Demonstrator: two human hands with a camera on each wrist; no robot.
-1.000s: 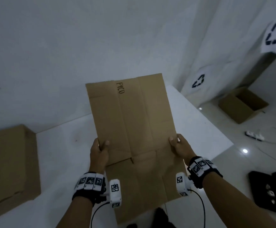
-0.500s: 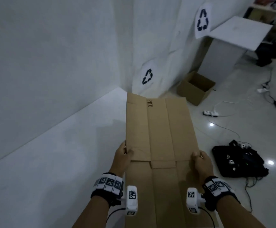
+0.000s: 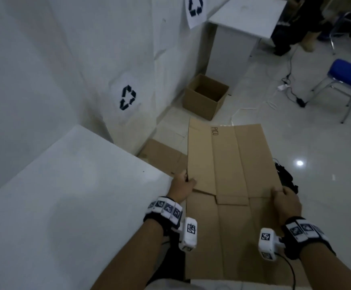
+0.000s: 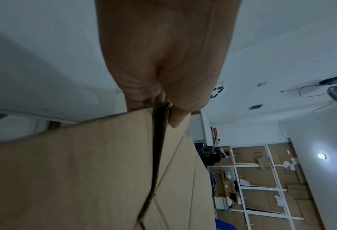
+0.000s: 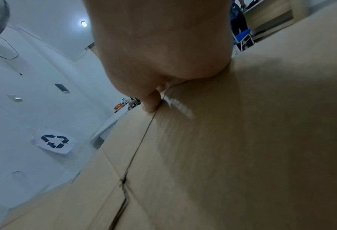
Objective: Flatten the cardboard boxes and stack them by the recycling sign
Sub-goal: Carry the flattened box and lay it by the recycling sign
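Observation:
I carry a flattened brown cardboard box (image 3: pixel 229 170) marked "PICO", held nearly level over the floor past the white table's corner. My left hand (image 3: pixel 184 186) grips its left edge, thumb on top, and the left wrist view shows the folded cardboard (image 4: pixel 84 171) pinched in that left hand (image 4: pixel 163 99). My right hand (image 3: pixel 285 198) grips the right edge, and the right wrist view shows the right hand (image 5: pixel 159 87) on the cardboard (image 5: pixel 242 140). Another flattened box (image 3: pixel 164 158) lies on the floor below a recycling sign (image 3: pixel 127 98) on the wall.
The white table (image 3: pixel 66 195) fills the left. An open cardboard box (image 3: pixel 205 97) stands on the floor by a white cabinet (image 3: pixel 233 49), with a second recycling sign (image 3: pixel 195 7) above. A blue chair (image 3: pixel 348 78), cables (image 3: pixel 285 88) and a black bag (image 3: pixel 285 178) lie to the right.
I have turned right with the flattened box, from over the table toward the floor by the recycling sign. Both hands keep their grip on its edges.

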